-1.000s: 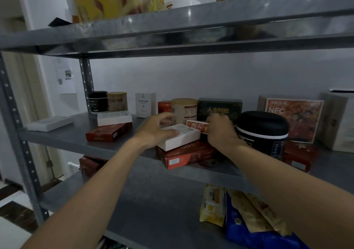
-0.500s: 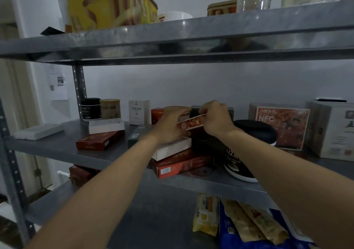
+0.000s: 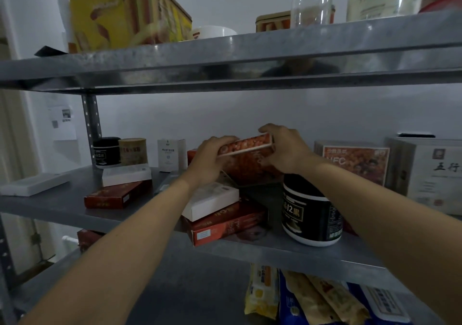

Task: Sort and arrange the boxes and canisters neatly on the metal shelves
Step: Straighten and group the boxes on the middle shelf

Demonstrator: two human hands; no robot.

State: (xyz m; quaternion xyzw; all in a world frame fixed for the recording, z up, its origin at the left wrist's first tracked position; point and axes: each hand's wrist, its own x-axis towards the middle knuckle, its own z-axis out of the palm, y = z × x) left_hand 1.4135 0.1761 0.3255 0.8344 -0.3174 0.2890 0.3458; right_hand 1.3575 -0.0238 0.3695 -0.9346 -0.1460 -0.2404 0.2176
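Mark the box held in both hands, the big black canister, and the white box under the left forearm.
held box [image 3: 246, 144]: head view, printed upper face.
black canister [image 3: 308, 214]: head view, front label.
white box [image 3: 212, 201]: head view, top face.

Grips a flat orange box [image 3: 246, 144] by its ends, left hand [image 3: 208, 161] at nine o'clock, right hand [image 3: 285, 149] at three. Holds it above a white box [image 3: 212, 199] stacked on a red box [image 3: 225, 226], black canister [image 3: 310, 214] at four o'clock.

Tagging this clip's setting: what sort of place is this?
Likely a household storeroom or pantry: metal shelves holding food boxes such as the orange box, a black canister, and snack packets below.
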